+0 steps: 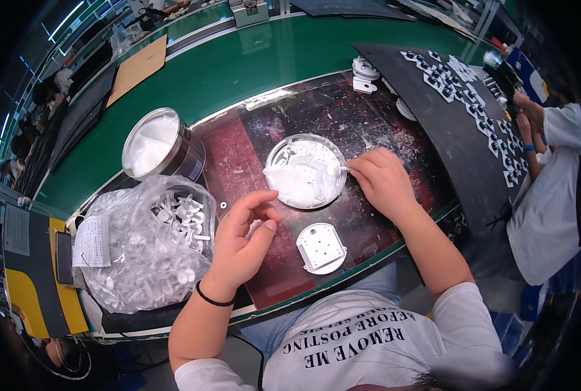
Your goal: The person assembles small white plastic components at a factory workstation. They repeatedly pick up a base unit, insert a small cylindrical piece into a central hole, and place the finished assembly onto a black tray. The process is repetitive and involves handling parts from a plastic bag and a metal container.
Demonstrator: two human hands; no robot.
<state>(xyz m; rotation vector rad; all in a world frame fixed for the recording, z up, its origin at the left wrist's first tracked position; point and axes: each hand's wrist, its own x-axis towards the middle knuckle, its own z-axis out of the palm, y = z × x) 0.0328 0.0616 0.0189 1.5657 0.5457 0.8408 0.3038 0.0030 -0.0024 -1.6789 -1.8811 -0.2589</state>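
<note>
A round metal lid lies on the worn red and black work surface in front of me, with thick white paste spread over it. At its right rim, my right hand pinches a small white piece between thumb and fingertips; its exact kind is hard to make out. My left hand hovers by the lower left of the lid, fingers curved and apart, with nothing in it. Nearer to me sits a white plate-like part with rounded sides and several small holes.
Left stands an open tin of white paste, beside a clear bag of small white plastic parts. A tiny white ring lies near the bag. Right, a black board bears rows of parts; a person works beyond it.
</note>
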